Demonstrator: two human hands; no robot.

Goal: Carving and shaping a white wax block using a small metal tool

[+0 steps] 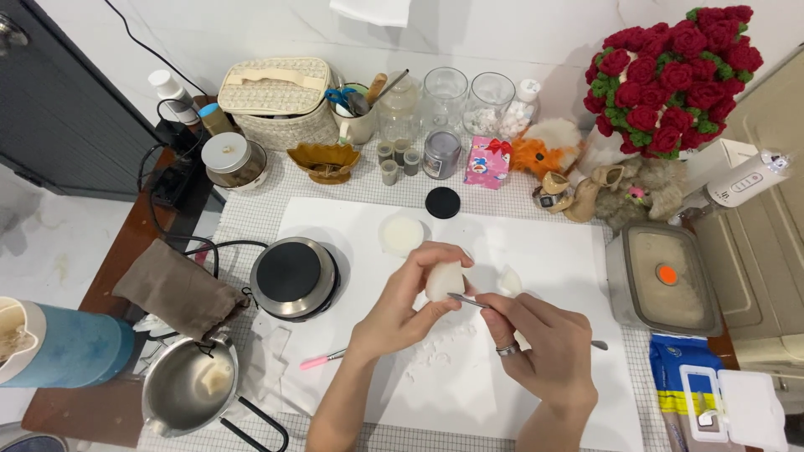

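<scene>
- Holding a white wax piece [444,280] in my left hand [402,305], fingers clamped around it, above the middle of the white sheet [544,251].
- My right hand [548,351] is closed on a thin metal tool [469,300]; its tip touches the wax piece's near right side.
- The two hands sit close together, meeting at the wax piece.
- A second small white piece [509,279] lies just right of the held one.
- White shavings [431,356] lie scattered on the sheet beneath my hands.
- A pink-handled tool [322,360] lies left of my left wrist.
- A round hot plate [293,276] stands at the left; a steel pot [191,387] sits nearer, at the left.
- A lidded grey container [666,276] stands at the right.
</scene>
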